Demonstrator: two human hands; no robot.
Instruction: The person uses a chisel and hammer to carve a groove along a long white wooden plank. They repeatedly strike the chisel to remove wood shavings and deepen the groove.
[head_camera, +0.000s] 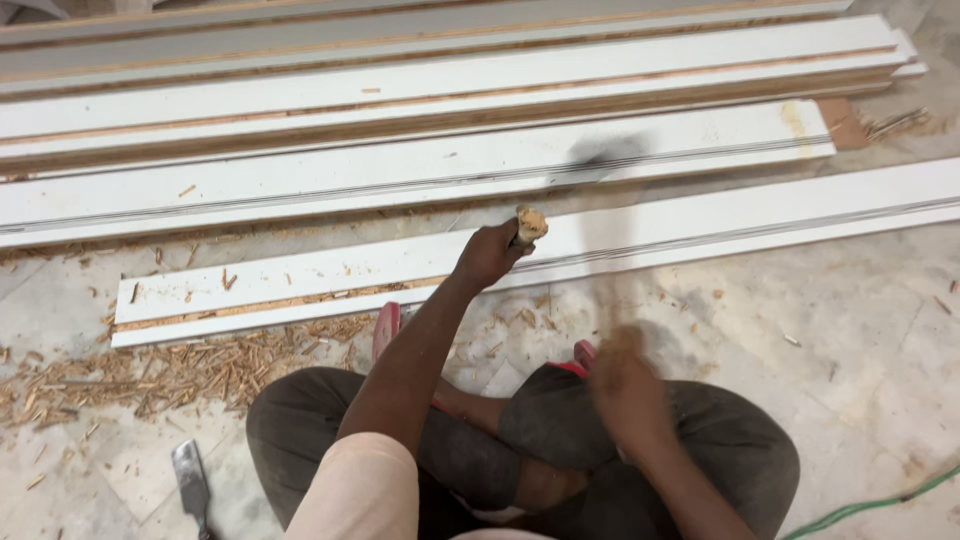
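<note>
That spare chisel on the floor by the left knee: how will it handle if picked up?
The chisel looks rigid and probably heavy for its size, having a broad metal blade. Lying flat, it seems unlikely to roll. Its edge may be sharp, so grip the handle end.

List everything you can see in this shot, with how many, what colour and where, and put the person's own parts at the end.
Boards: several, white with raw wood edges, lying side by side on the floor ahead.
Wood chips: a heap, tan, beside the near board, left.
Spare chisel: one, grey steel, floor at lower left.
Cable: one, green, lower right.
Wooden handle: one, tan with a frayed top, on the near board.
Hammer: one, dark, motion-blurred.
Left hand: grips the wooden handle.
Right hand: blurred, swinging the hammer.
</note>
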